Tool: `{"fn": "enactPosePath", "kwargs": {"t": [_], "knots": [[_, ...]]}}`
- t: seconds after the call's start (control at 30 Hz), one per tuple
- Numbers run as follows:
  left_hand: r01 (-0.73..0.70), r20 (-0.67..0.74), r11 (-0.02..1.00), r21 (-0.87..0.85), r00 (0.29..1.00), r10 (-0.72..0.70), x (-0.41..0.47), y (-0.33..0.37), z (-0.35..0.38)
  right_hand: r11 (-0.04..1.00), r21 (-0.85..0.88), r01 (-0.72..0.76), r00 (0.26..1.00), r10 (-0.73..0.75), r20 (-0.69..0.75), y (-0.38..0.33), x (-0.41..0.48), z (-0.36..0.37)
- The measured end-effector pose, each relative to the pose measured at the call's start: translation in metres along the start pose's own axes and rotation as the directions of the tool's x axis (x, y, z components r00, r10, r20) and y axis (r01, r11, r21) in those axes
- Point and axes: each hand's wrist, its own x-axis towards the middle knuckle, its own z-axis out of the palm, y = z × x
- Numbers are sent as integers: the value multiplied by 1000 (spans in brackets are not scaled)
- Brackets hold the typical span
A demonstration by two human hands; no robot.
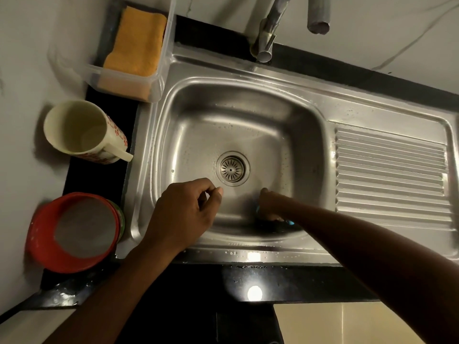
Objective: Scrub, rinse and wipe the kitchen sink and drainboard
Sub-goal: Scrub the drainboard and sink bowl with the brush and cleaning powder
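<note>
Head view. The right hand (271, 206) is down in the sink (248, 112), at the foot of the near wall. Its fingers look curled over a scrubber (289, 222), of which only blue edges show on either side of the hand. The left hand (183, 212) hangs above the basin just left of the right, fingers loosely curled, thumb close to forefinger, with nothing seen in it.

The drain (232, 168) lies just beyond the right hand and slightly left, between the two hands. The drainboard (392, 175) lies right of the right hand, well apart and up over the basin rim, with its ribs running left to right.

Judgement: the right hand is nearer both. Scrubbing the basin floor takes a short push away from the body. The drainboard needs a lift over the rim and strokes along the ribs.
</note>
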Motion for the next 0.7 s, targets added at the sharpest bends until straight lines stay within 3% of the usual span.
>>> {"fn": "enactPosePath", "kwargs": {"t": [0.13,0.2,0.33,0.4,0.47,0.53,0.57,0.6,0.7], "knots": [[-14,-6,1000,20,1000,14,1,-3,-4,970,218,-112,992,122,-32,13,9,-22],[-17,-3,999,39,1000,17,1,-6,-6,941,319,-111,979,159,-130,9,18,-42],[-21,16,999,41,1000,21,-2,-8,-7,939,331,-95,908,218,-357,6,28,-64],[-23,17,999,44,1000,22,-3,-10,-7,939,331,-91,913,211,-349,2,24,-62],[-18,19,999,33,1000,18,-3,-10,-6,973,206,-108,958,157,-240,-1,15,-50],[-15,22,1000,18,1000,15,-2,-8,-5,974,112,-199,980,196,38,1,9,-27],[-14,20,1000,9,1000,14,-2,-6,-5,956,189,-226,974,217,67,3,6,-18],[-13,19,1000,2,1000,13,-1,-5,-5,948,243,-204,978,206,17,8,7,-10],[-21,18,1000,6,1000,20,2,-3,-5,974,190,-123,969,159,-188,12,11,-16]]}}
